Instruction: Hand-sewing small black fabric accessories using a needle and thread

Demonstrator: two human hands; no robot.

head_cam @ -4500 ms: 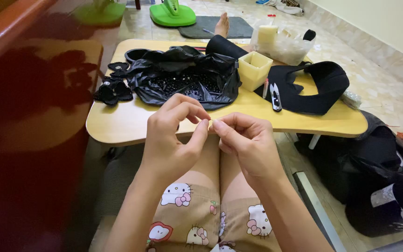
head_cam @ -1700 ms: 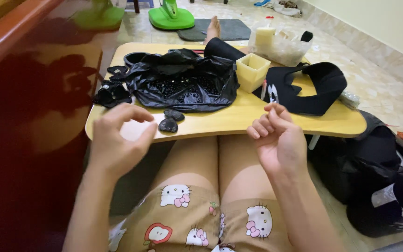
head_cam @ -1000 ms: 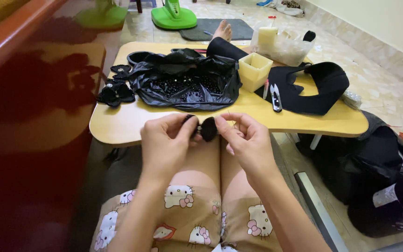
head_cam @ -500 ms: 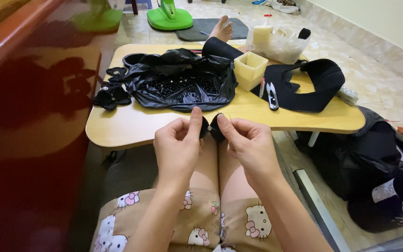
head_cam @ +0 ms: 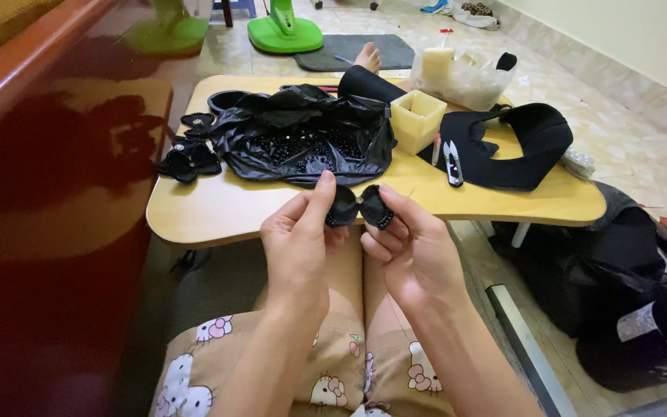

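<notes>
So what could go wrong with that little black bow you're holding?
The black bow is pinched by only the fingertips of the left hand and right hand, out past the table edge, so it might slip and drop onto the lap. Its small beads might come loose if squeezed hard. The snips lie close by, so a careless reach could nick a finger.

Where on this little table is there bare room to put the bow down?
Bare wood runs along the table's near edge, between the black plastic bag and both hands holding the bow. A smaller patch lies right of the snips. The back half is crowded.
</notes>
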